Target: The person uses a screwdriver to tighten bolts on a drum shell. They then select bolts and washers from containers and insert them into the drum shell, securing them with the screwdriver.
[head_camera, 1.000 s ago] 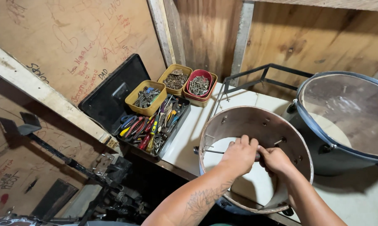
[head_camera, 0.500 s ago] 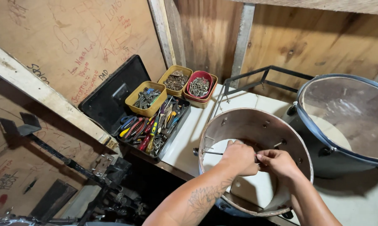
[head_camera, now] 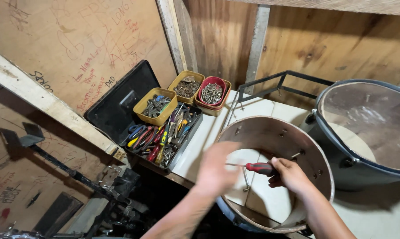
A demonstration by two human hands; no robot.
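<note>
At the far left of the frame, a dark metal stand (head_camera: 54,161) is slanting down across scribbled plywood panels (head_camera: 76,48). To its right, an open black tool case (head_camera: 164,137) is lying on the white tiled worktop (head_camera: 253,110), its lid leaning back against the wall, with screwdrivers and pliers with coloured handles crowding its tray. Just above the tray, in the upper middle, three small tubs are sitting side by side: two yellow tubs (head_camera: 155,106) and a red tub (head_camera: 213,92), all holding screws and small metal parts.

At lower centre, the left hand (head_camera: 217,170) is hovering over the near rim of a bare drum shell (head_camera: 293,137); it is blurred, the fingers seem spread and loose, and nothing is showing in its grasp. Right of it, the right hand (head_camera: 290,173) is reaching inside the shell and clenching the red and black handle of a screwdriver (head_camera: 255,167), whose shaft is pointing left toward the blurred hand.

A black metal frame (head_camera: 282,84) is standing behind the shell. At the right edge, a dark drum with a clear head (head_camera: 368,128) is resting beside the shell.
</note>
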